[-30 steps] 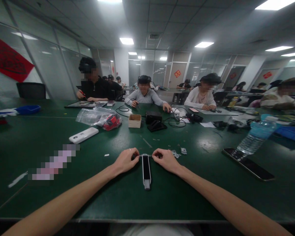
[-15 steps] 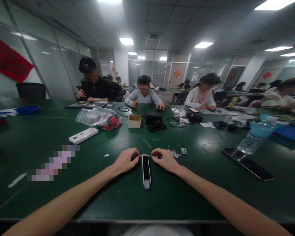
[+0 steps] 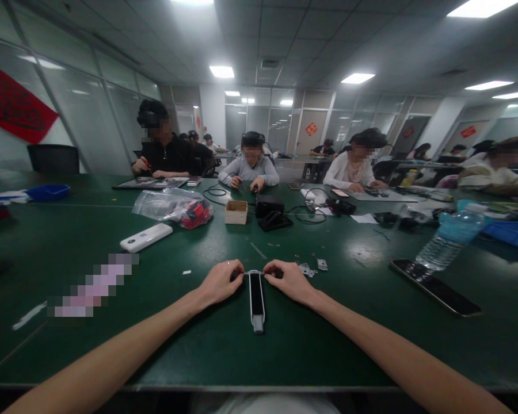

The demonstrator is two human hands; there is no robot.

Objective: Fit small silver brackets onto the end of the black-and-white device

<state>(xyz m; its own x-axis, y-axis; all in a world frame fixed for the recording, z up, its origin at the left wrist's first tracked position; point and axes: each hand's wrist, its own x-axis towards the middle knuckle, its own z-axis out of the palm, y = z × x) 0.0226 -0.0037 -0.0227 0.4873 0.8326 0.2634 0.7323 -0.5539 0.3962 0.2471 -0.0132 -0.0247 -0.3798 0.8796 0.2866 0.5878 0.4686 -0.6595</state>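
Observation:
A slim device [image 3: 256, 296] with a pale frame and a dark face lies lengthwise on the green table, its grey end toward me. At its far end, my left hand [image 3: 223, 280] is on the left side with fingertips pinched together, a dark bit showing between them. On the right side my right hand [image 3: 288, 280] pinches at the end of a thin piece that runs along the device's top. What either hand grips is too small to name. Small metal parts [image 3: 322, 265] lie just beyond my right hand.
Farther out on the table [image 3: 207, 351] are a white device [image 3: 147, 237], a plastic bag [image 3: 172, 207], a small box [image 3: 236, 212] and a black stand [image 3: 270, 211]. To the right, a bottle [image 3: 449, 238] stands by a phone [image 3: 440, 290]. Several people sit across.
My right hand has shifted slightly left, closer to the device's far end. Across the table, a person's hand has moved left toward their other hand. At the left edge, another hand shows more.

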